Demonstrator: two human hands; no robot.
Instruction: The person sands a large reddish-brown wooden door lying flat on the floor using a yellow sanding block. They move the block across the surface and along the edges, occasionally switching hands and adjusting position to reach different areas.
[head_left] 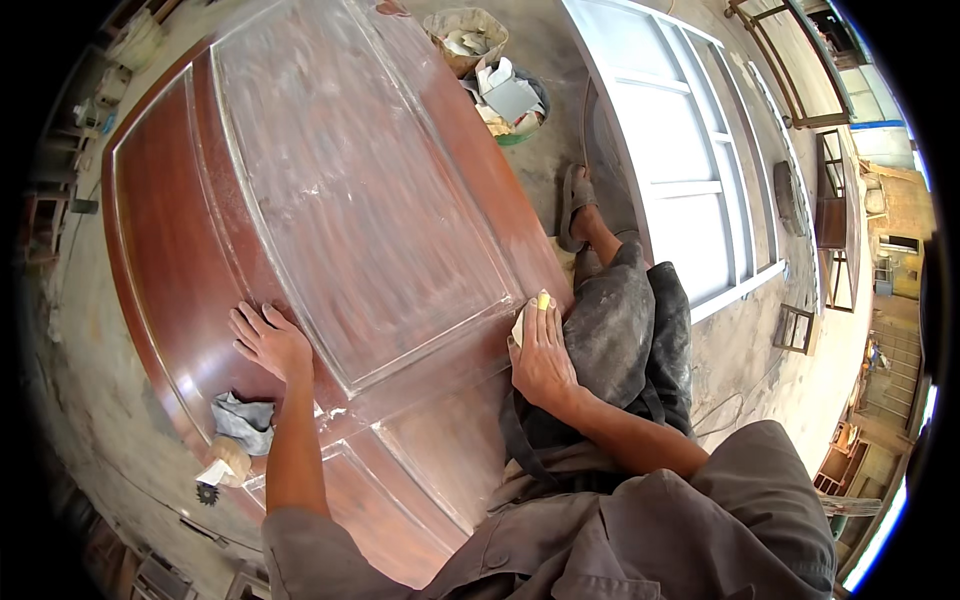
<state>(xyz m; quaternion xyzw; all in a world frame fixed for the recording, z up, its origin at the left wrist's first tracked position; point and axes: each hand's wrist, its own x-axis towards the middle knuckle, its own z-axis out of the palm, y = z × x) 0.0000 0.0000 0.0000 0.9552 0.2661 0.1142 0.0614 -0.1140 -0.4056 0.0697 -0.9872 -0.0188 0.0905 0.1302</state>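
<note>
A large reddish-brown wooden door (170, 190) with raised panel mouldings lies flat before me, much of its middle panel coated in whitish dust. My left hand (272, 342) rests palm down on the bare wood between two mouldings, fingers spread, holding nothing. At the door's right edge, beside the panel corner, my right hand (545, 352) presses a pale piece of sandpaper (518, 326) against the wood. Only a strip of that piece shows past the fingers. One fingertip has a yellow wrap (543, 300). Nearer me on the left lie a crumpled grey cloth (243, 422) and a tan roundish block (229, 459).
A white framed panel (683, 187) stands to the right. Beyond the door's right edge are a bin of scraps (510, 100) and a sack (466, 40). My sandalled foot (577, 207) is on the floor between door and panel. Dark frames (795, 328) stand farther right.
</note>
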